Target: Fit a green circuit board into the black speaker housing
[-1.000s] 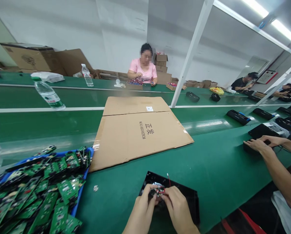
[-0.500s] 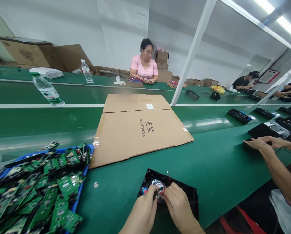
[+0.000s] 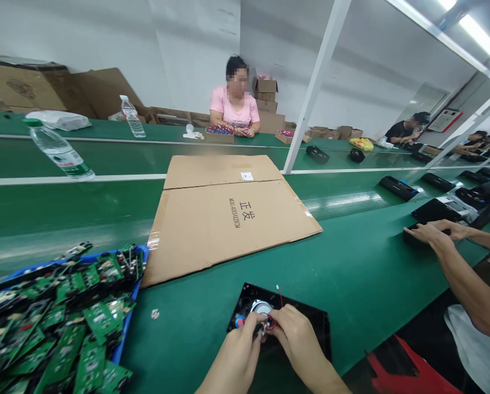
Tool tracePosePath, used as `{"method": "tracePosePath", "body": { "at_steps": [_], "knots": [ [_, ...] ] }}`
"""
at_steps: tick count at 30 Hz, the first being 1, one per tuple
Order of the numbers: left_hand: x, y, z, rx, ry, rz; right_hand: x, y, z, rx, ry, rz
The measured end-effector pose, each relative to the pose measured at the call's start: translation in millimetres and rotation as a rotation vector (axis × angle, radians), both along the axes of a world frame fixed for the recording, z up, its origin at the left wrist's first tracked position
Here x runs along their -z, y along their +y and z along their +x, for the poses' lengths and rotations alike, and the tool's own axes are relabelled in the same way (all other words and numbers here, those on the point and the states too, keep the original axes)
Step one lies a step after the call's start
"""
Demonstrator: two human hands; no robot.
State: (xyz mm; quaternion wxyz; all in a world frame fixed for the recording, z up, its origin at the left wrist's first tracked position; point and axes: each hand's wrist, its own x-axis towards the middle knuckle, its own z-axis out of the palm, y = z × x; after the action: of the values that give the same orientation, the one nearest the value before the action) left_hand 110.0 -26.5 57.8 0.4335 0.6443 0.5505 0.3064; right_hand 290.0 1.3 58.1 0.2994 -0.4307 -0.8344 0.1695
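Note:
A black plastic housing (image 3: 316,328) lies tilted on the bench before me, with a round silver-rimmed speaker (image 3: 261,307) inside it. Over the housing, my left hand (image 3: 243,342) pinches a small dark part (image 3: 260,329) whose exact kind is hidden by the fingers. Close against it, my right hand (image 3: 296,336) has thumb and forefinger closed on red wires (image 3: 271,322). A blue and pink round piece (image 3: 239,321) sits beside my left fingers. One thin red wire with a white connector (image 3: 278,288) sticks up past the right hand.
A blue tray (image 3: 124,328) heaped with green circuit boards stands at left, near a small white bit (image 3: 155,314). Flattened cardboard (image 3: 212,230) lies ahead. At right, a co-worker's hands (image 3: 431,232) work on a black case. A water bottle (image 3: 60,150) stands far left.
The view has shifted slightly, moving the scene a little left in the picture. My fingers have shifted slightly on the small part and wires, and more of the speaker shows.

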Motion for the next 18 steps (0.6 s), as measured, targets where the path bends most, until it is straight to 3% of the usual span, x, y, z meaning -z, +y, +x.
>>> {"method": "tracePosePath", "body": {
  "at_steps": [7,12,15,18],
  "knots": [
    [0.6,4.0,-4.2,0.016,-0.093,-0.064,19.0,-6.6,-8.1,0.103,-0.051,0.128],
    [-6.5,2.7,-1.6,-0.107,-0.064,-0.142,6.1,9.1,5.3,0.117,-0.039,-0.087],
    [-8.4,3.8,0.2,-0.215,-0.161,-0.253,1.9,26.6,9.5,0.236,-0.123,-0.172],
    [-6.5,7.4,-1.5,-0.295,-0.277,-0.335,2.0,38.5,6.5,0.265,-0.123,-0.34]
  ]
}}
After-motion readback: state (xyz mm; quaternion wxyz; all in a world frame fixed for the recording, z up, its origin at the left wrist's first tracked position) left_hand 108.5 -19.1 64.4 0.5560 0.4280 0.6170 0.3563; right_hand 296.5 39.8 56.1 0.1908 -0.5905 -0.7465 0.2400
